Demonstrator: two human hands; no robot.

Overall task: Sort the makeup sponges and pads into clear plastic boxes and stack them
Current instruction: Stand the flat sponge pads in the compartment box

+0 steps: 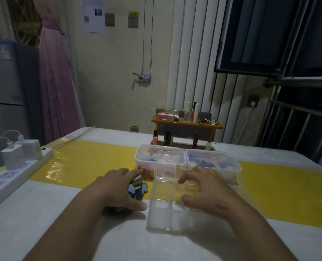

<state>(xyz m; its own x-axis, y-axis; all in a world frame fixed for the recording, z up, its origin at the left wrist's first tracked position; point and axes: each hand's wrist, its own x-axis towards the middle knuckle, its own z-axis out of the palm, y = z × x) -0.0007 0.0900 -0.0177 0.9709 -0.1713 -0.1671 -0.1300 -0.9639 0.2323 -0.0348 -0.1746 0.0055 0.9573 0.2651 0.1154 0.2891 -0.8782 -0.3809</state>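
A clear divided plastic box lies open on the table in front of me, its lid standing up at the far side. My right hand hovers over its right compartments, fingers curled and apart, holding nothing I can see. My left hand rests over a blue, yellow and white patterned pad just left of the box. Behind stand two clear tubs, the left tub and the right tub, both filled with pink, blue and white sponges.
A white power strip with two chargers sits at the left table edge. A small wooden shelf with lipsticks and bottles stands behind the tubs. A yellow strip crosses the white table.
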